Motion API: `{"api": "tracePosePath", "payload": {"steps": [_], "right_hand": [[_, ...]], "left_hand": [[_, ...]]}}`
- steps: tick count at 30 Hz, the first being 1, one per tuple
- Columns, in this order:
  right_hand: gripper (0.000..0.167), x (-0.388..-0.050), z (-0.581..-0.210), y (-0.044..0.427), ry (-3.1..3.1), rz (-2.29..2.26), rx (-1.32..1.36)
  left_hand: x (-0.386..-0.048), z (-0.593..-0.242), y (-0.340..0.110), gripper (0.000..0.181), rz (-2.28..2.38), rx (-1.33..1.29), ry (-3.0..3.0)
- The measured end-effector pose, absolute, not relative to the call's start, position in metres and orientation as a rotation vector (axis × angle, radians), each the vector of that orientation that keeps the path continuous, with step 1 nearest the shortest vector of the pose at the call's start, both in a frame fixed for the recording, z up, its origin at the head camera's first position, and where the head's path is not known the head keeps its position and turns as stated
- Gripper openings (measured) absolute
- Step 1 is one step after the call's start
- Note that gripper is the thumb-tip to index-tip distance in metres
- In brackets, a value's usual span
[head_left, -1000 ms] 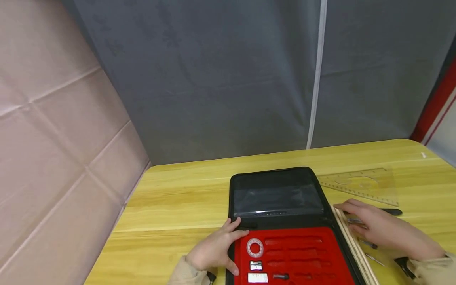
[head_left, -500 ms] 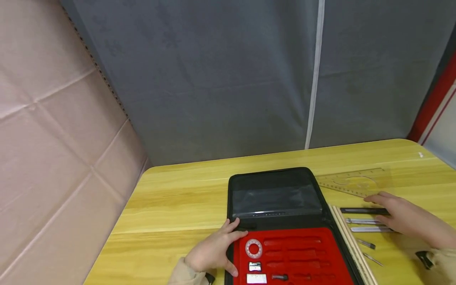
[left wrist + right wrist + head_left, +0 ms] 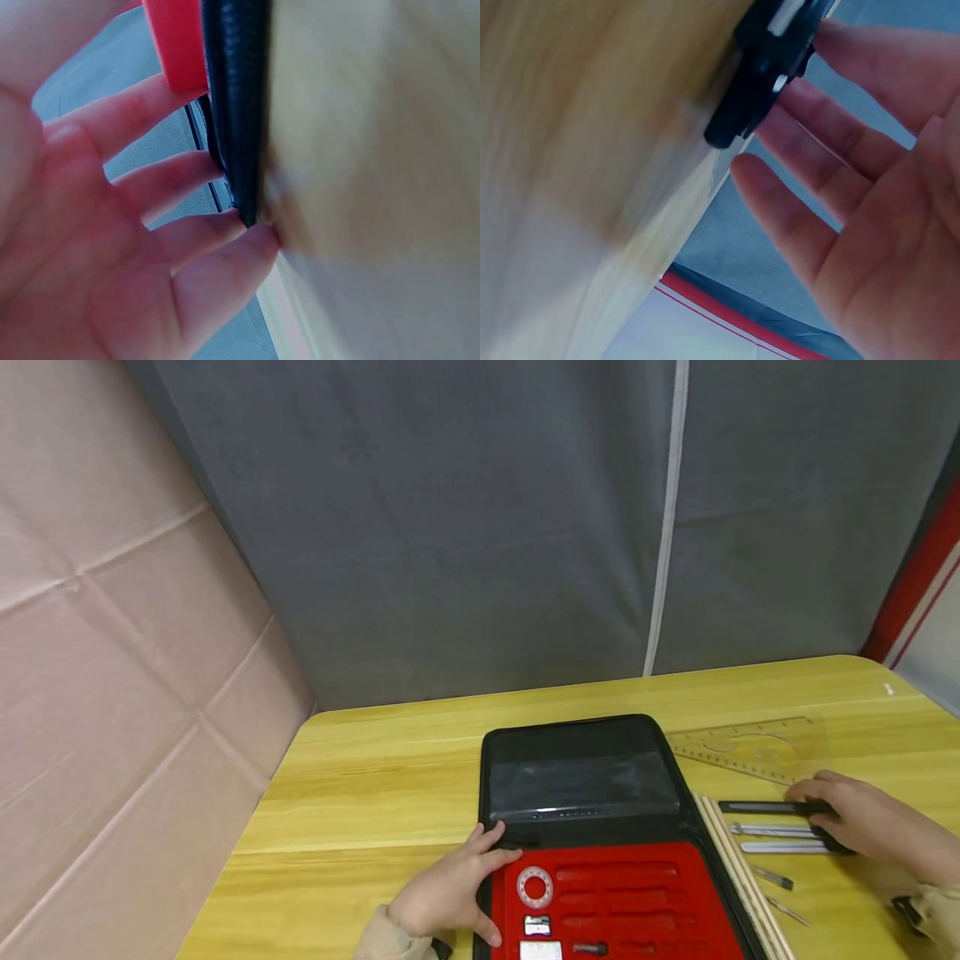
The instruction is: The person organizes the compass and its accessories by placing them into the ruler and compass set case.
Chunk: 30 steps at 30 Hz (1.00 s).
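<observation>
Found the black case (image 3: 585, 745) open on the tabletop (image 3: 360, 768), the left hand (image 3: 450, 887) at its left edge, fingers spread. From the left wrist alone, saw fingertips against the outer side of the rim and the red tray (image 3: 176, 45). From the head alone, made out the white ring (image 3: 535, 871) inside and pale strips (image 3: 741, 878) just beside. Farther right, saw the right hand (image 3: 862, 818) at a black handle (image 3: 757, 82), mostly hidden from the head, plainer from the right wrist; could not tell whether pinching.
</observation>
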State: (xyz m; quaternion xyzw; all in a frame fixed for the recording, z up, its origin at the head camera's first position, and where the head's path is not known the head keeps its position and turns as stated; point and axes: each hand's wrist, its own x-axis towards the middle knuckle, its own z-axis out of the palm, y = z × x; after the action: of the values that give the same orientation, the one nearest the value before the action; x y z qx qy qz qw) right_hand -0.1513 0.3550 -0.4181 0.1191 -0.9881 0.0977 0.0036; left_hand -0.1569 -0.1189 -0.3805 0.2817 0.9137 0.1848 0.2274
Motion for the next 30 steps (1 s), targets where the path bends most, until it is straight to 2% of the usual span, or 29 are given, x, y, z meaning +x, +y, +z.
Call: {"api": "tracePosePath", "payload": {"steps": [30], "right_hand": [[0.026, -0.1574, -0.4179, 0.3562, -3.201, 0.303, 0.375]], "left_hand": [[-0.1578, -0.3814, -0.1191, 0.077, 0.506, 0.796, 2.527]]}}
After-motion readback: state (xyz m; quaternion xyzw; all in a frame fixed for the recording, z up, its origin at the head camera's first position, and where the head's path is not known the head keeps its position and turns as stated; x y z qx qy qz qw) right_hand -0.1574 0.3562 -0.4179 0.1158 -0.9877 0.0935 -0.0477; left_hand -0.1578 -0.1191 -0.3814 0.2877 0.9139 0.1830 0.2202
